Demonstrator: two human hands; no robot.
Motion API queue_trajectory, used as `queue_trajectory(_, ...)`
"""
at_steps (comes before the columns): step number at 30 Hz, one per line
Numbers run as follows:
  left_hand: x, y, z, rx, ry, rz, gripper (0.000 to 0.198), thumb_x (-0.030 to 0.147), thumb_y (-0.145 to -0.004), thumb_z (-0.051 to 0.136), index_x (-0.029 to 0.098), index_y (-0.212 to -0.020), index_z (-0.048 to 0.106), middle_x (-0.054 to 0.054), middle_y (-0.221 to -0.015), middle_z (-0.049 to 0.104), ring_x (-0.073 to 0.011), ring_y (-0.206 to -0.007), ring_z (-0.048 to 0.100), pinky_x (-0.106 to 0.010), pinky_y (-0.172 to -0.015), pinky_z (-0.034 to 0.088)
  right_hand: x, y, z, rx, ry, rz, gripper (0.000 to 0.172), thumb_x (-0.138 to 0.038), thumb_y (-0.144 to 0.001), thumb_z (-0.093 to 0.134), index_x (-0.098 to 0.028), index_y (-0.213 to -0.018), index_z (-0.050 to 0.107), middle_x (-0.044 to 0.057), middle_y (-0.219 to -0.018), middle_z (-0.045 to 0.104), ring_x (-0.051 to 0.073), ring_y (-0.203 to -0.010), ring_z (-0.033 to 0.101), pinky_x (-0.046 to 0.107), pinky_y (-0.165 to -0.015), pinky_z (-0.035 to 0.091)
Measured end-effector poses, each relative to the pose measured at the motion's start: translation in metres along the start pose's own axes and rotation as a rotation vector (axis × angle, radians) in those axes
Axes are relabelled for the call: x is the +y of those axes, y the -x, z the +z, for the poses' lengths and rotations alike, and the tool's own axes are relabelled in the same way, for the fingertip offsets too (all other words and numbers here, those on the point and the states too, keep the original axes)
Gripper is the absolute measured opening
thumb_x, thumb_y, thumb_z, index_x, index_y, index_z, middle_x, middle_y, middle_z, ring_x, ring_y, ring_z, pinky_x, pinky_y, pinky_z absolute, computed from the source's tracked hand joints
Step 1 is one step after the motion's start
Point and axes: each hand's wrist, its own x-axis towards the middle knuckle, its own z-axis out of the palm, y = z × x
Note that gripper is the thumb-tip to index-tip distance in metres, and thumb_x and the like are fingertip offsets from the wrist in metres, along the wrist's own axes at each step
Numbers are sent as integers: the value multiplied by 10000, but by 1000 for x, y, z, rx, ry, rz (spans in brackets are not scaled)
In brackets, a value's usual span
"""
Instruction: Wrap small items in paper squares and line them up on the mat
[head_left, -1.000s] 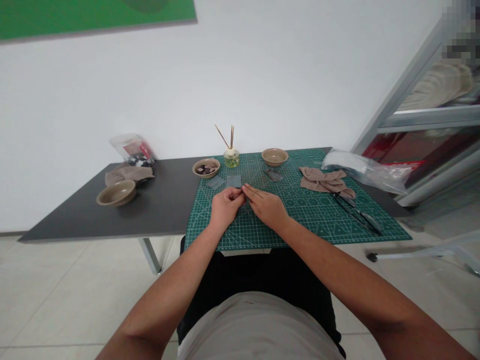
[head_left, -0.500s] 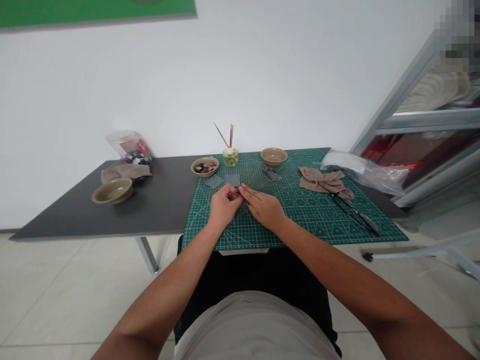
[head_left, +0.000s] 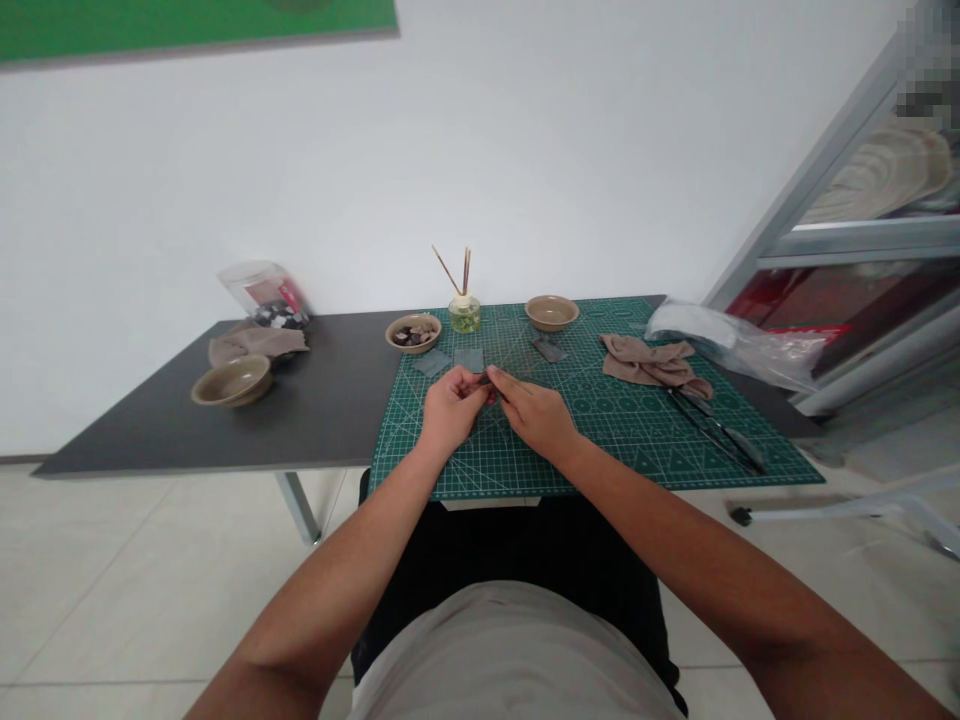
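My left hand and my right hand meet over the green cutting mat. Both are closed, fingertips together around a small dark piece mostly hidden by the fingers; its kind cannot be made out. Just beyond my hands lie two flat grey-blue squares, one straight and one turned. A dark grey flat piece lies farther right on the mat. Behind the squares, a tan bowl holds several dark and brownish bits.
A reed diffuser and another tan bowl stand at the back. To the right are a brown cloth, black-handled scissors-like tool and plastic bag. At left sit a bowl, a cloth and a clear container.
My fingertips have shifted slightly, and more of the small dark piece shows between them. The whole view has moved a little; the objects on the table stay in place.
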Motion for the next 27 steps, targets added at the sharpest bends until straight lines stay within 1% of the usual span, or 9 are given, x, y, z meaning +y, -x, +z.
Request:
queue_trajectory(2,1,0,0,-3,-6,-2,123,240,-721,679,176,-716,575,27,-587,641,-123,-561,609,-238,-567,444,0,0,0,0,-2,-19,455,-121,-907,433,-147,-1358,482,83,-1340,566,168,-1145,605,285,-944,515)
queue_trajectory(6,2,1,0,-7,7,-7,137,246,-724,681,175,-713,564,21,-604,654,-126,-581,617,-240,-581,452,0,1,0,-7,6,28,448,-135,-907,449,-135,-1354,483,87,-1276,620,171,-1056,653,286,-903,534)
queue_trajectory(9,3,1,0,3,14,-3,147,242,-720,684,178,-710,552,28,-599,643,-126,-584,617,-240,-583,453,0,1,0,-7,2,3,460,-132,-903,449,-135,-1362,476,92,-1304,598,179,-1081,641,295,-920,526)
queue_trajectory(11,3,1,0,14,4,-1,153,240,-720,684,177,-704,545,26,-605,645,-126,-589,618,-240,-584,451,0,1,0,-4,-10,-11,472,-129,-900,446,-148,-1371,470,87,-1323,583,180,-1095,633,291,-928,522)
queue_trajectory(15,4,1,0,9,-2,0,158,257,-727,680,176,-707,546,15,-631,661,-131,-607,626,-251,-602,464,1,1,0,-1,-30,38,480,-145,-906,443,-201,-1382,464,60,-1277,622,186,-1032,664,310,-885,546)
queue_trajectory(17,5,1,0,9,-14,2,159,263,-726,680,177,-710,548,20,-619,653,-130,-600,623,-253,-601,467,1,1,0,-1,-34,35,490,-144,-902,446,-207,-1388,459,62,-1286,615,196,-1034,663,325,-881,549)
queue_trajectory(22,4,0,0,13,-18,15,151,261,-729,678,176,-716,553,16,-632,659,-128,-602,618,-254,-604,466,1,1,0,3,-41,41,481,-138,-899,448,-194,-1376,473,71,-1272,625,196,-1032,663,324,-882,547)
queue_trajectory(27,4,0,0,-8,-20,20,143,244,-740,673,173,-709,553,19,-612,646,-118,-581,596,-239,-585,444,1,1,1,9,-41,16,459,-138,-904,443,-148,-1361,488,96,-1276,619,198,-1042,660,311,-890,540)
